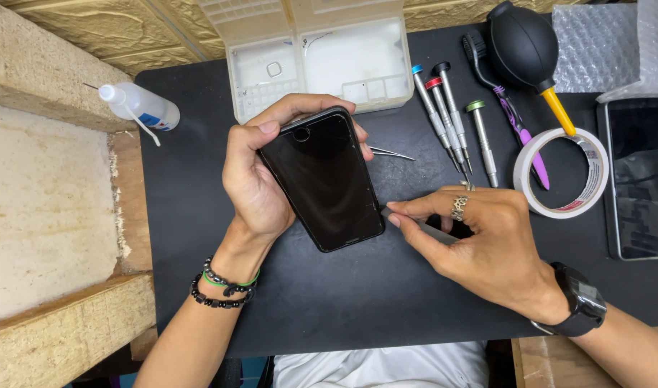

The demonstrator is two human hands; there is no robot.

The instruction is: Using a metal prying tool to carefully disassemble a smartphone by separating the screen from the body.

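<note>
The phone (321,178), gripped over the mat (357,302) by the left hand (260,179), is best held steady while the pry tool (422,228), pinched by the right hand (480,244), is eased along its edge.

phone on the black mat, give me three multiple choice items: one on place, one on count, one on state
1. Where is the tape roll?
A. right of the phone
B. left of the phone
C. under the phone

2. How many screwdrivers lie on the mat?
A. two
B. four
C. six

3. How is the phone held?
A. flat, untouched
B. gripped by the left hand
C. inside the tray

A: it lies by the right hand.
B: blue, red, black and green caps show.
B: fingers wrap its edges.
</note>
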